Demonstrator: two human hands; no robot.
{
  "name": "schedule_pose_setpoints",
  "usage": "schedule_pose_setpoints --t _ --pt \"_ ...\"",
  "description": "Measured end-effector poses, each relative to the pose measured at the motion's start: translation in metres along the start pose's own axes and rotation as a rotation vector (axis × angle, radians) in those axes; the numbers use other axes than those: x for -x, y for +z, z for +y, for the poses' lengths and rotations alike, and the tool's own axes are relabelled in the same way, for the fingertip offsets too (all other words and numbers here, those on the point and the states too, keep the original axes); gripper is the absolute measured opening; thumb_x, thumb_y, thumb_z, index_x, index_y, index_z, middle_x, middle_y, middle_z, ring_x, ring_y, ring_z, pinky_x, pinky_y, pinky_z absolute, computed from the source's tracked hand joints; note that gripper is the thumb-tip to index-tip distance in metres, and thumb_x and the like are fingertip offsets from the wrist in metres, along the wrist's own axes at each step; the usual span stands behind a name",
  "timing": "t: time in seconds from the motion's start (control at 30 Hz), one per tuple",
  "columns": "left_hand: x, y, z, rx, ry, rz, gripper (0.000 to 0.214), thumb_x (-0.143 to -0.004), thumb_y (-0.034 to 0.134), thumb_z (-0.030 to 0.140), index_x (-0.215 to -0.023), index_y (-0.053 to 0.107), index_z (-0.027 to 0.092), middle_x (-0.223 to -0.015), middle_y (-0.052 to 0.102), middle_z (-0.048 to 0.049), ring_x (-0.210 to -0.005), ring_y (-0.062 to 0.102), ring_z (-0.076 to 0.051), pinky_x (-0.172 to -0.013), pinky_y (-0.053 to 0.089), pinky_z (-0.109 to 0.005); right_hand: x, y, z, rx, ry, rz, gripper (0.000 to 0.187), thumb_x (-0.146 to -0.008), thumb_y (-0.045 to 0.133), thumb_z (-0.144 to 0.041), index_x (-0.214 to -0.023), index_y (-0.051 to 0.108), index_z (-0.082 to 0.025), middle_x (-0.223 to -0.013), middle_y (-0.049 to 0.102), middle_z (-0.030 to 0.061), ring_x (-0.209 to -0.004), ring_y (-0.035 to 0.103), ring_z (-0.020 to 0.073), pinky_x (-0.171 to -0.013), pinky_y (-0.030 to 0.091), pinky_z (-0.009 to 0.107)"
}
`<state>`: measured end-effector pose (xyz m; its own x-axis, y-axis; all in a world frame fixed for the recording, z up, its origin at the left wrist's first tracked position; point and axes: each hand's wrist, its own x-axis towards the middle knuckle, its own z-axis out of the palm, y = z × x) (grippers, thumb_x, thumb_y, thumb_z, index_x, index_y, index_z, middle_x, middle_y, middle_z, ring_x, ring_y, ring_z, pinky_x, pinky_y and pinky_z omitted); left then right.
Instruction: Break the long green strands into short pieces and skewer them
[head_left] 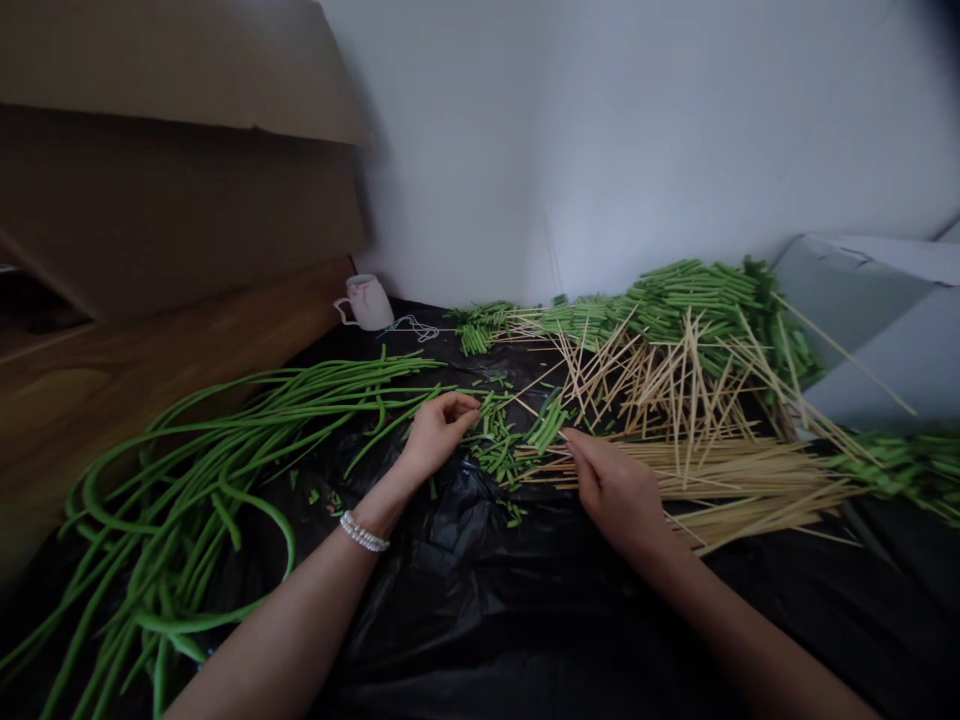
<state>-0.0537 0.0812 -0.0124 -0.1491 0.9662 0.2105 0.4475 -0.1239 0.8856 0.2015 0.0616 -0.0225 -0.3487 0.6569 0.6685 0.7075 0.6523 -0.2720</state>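
My left hand (437,432), with a bead bracelet on the wrist, is curled with its fingertips pinched at the edge of a small pile of cut green bean pieces (504,440). My right hand (613,490) is closed in a pinch at the near ends of a bundle of bamboo skewers (742,478); what it grips is too small to tell. Long uncut green beans (225,440) lie spread to the left. All of it rests on a black plastic sheet (480,620).
Skewered bean pieces (697,305) are heaped at the back right against the white wall. A white cup (366,300) stands in the back corner. A cardboard box (172,130) sits on a wooden surface at the left, a grey box (877,320) at the right.
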Motion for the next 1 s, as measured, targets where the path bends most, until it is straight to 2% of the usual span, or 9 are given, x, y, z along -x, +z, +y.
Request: schedule_pose_setpoints --t 0.1,0.23,0.33,0.53,0.67,0.8,1.0 --pt "0.005 0.007 0.008 0.354 -0.120 -0.115 0.039 -0.072 0.073 0.033 -0.108 0.070 0.016 -0.080 0.069 -0.0027 -0.067 0.056 -0.013 -0.066 0.041 -0.025 0.002 0.000 -0.003 0.033 -0.015 -0.049 0.030 -0.093 0.045 -0.015 -0.114 0.066 -0.014 -0.100 0.073 0.0095 -0.089 0.070 0.0199 -0.085 0.052 0.030" --pt "0.010 0.013 0.013 0.588 -0.250 -0.206 0.037 -0.065 0.081 0.031 -0.098 0.074 0.017 -0.080 0.069 -0.0019 -0.063 0.053 -0.009 -0.063 0.040 -0.023 0.002 -0.001 -0.005 0.075 -0.044 -0.091 0.032 -0.092 0.043 -0.014 -0.115 0.066 -0.015 -0.096 0.074 0.0089 -0.082 0.070 0.0194 -0.078 0.052 0.029" --pt "0.013 0.015 0.014 0.693 -0.298 -0.237 0.035 -0.063 0.083 0.028 -0.095 0.075 0.018 -0.080 0.069 -0.0016 -0.064 0.054 -0.007 -0.064 0.040 -0.022 0.002 -0.002 -0.006 0.111 -0.042 -0.101 0.032 -0.092 0.043 -0.014 -0.115 0.066 -0.016 -0.094 0.074 0.0081 -0.078 0.069 0.0189 -0.072 0.051 0.027" --pt "0.014 0.015 0.018 0.732 -0.323 -0.280 0.032 -0.068 0.080 0.034 -0.095 0.074 0.017 -0.083 0.070 -0.0039 -0.066 0.057 -0.008 -0.063 0.040 -0.021 0.002 -0.003 -0.007 0.170 -0.036 -0.125 0.034 -0.090 0.043 -0.014 -0.114 0.067 -0.020 -0.089 0.073 0.0066 -0.072 0.068 0.0168 -0.062 0.048 0.024" --pt "0.014 0.015 0.021 0.683 -0.290 -0.281 0.030 -0.073 0.075 0.040 -0.087 0.074 0.014 -0.083 0.070 -0.0063 -0.057 0.049 -0.005 -0.051 0.031 -0.019 0.002 -0.004 -0.009 0.156 -0.056 -0.139 0.036 -0.089 0.042 -0.012 -0.115 0.066 -0.019 -0.090 0.073 0.0063 -0.071 0.067 0.0165 -0.062 0.047 0.025" --pt "0.013 0.013 0.021 0.697 -0.317 -0.228 0.027 -0.068 0.080 0.037 -0.080 0.074 0.013 -0.080 0.071 -0.0056 -0.047 0.034 -0.001 -0.044 0.021 -0.020 0.002 -0.004 -0.010 0.169 -0.061 -0.151 0.036 -0.088 0.043 -0.012 -0.116 0.066 -0.019 -0.092 0.073 0.0061 -0.070 0.067 0.0171 -0.060 0.047 0.025" --pt "0.011 0.013 0.019 0.761 -0.352 -0.176 0.027 -0.060 0.085 0.030 -0.080 0.075 0.014 -0.078 0.071 -0.0056 -0.049 0.038 -0.002 -0.046 0.023 -0.018 0.002 -0.004 -0.008 0.140 -0.050 -0.128 0.035 -0.092 0.042 -0.014 -0.116 0.067 -0.018 -0.092 0.073 0.0074 -0.075 0.068 0.0165 -0.068 0.049 0.025"
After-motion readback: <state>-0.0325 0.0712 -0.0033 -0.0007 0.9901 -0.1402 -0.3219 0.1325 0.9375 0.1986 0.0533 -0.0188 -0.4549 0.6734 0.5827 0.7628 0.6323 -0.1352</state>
